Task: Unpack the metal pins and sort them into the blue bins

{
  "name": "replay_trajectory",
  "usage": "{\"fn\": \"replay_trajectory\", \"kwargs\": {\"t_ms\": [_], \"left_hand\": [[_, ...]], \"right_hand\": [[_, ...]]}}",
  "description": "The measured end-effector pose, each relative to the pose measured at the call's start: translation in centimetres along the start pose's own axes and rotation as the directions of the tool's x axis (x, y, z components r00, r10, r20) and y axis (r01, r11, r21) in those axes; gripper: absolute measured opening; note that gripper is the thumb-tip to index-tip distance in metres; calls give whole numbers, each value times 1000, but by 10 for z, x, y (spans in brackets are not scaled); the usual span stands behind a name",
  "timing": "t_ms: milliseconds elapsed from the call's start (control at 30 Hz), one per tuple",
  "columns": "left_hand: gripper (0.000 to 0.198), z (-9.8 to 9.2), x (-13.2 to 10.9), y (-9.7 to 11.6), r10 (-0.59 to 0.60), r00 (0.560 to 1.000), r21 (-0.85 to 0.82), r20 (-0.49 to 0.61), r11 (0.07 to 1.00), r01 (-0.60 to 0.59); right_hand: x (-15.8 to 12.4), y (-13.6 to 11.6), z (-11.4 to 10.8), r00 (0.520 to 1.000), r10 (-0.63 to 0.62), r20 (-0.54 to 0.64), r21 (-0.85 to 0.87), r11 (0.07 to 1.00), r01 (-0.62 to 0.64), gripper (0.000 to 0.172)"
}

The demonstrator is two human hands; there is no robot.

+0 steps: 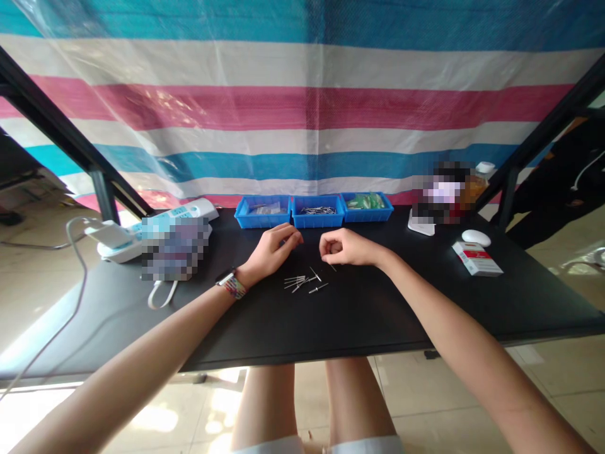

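Note:
Several thin metal blind rivets [301, 283] lie loosely grouped on the black table between my forearms. My left hand [275, 251] is closed above and to the left of them, its fingers curled together and its thumb mostly hidden; whatever it may hold is out of sight. Facing it, my right hand [347, 247] is closed with thumb and fingertips pinched together. One more rivet [332, 268] shows just under those fingers; I cannot tell whether it is held or lying there. Past both hands, the middle blue bin [317, 221] contains many similar metal pieces.
Flanking the middle bin are a left blue bin [262, 221] with clear plastic bags and a right blue bin [367, 215] with green packets. A power strip [198, 209] and cable stand left. At right are a small box [477, 259], a white mouse-shaped object [476, 238] and a bottle [484, 170].

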State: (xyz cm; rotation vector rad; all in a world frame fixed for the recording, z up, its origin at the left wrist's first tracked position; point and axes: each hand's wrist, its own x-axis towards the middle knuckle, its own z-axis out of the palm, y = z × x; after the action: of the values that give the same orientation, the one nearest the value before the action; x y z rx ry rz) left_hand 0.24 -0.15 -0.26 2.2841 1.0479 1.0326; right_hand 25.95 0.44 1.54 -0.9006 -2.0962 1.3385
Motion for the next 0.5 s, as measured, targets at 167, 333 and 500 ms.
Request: {"fn": "replay_trajectory", "kwargs": {"t_ms": [167, 333, 500], "left_hand": [[43, -3, 0, 5, 30, 998, -32, 55, 999, -28], [30, 1, 0, 4, 41, 999, -54, 29, 998, -39], [26, 4, 1, 0, 15, 999, -35, -31, 999, -16]], "right_hand": [[9, 7, 13, 945, 21, -326, 313, 946, 87, 33], [15, 14, 23, 884, 132, -449, 446, 890, 94, 44], [18, 18, 28, 872, 136, -469, 440, 893, 97, 42]]}}
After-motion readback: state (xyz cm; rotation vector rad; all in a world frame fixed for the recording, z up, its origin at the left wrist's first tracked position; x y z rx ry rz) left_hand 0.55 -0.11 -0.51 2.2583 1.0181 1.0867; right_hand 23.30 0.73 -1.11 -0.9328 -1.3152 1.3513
